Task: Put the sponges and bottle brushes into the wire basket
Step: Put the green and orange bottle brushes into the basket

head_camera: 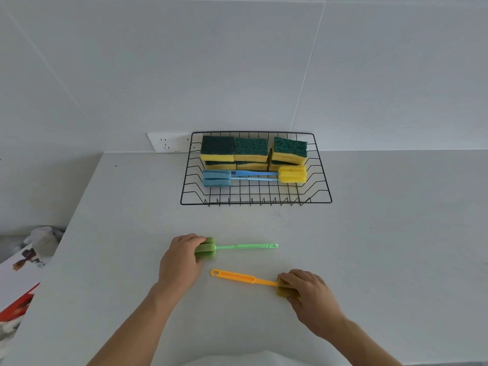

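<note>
A black wire basket (320, 180) stands at the back of the white counter against the wall. Inside it several yellow-and-green sponges (250, 149) are stacked along the back. In front of them lie a blue bottle brush (217, 178) and a brush with a yellow foam head (292, 174). On the counter near me, my left hand (181, 260) is closed over the foam head of a green bottle brush (245, 246), whose handle points right. My right hand (310, 290) grips the foam head of an orange bottle brush (237, 276), handle pointing left.
A white wall socket (169, 141) sits behind the basket's left corner. The counter's left edge drops off to a lower area holding a red-and-white box (18, 283) and crumpled cloth (43, 240). Tiled wall rises behind the counter.
</note>
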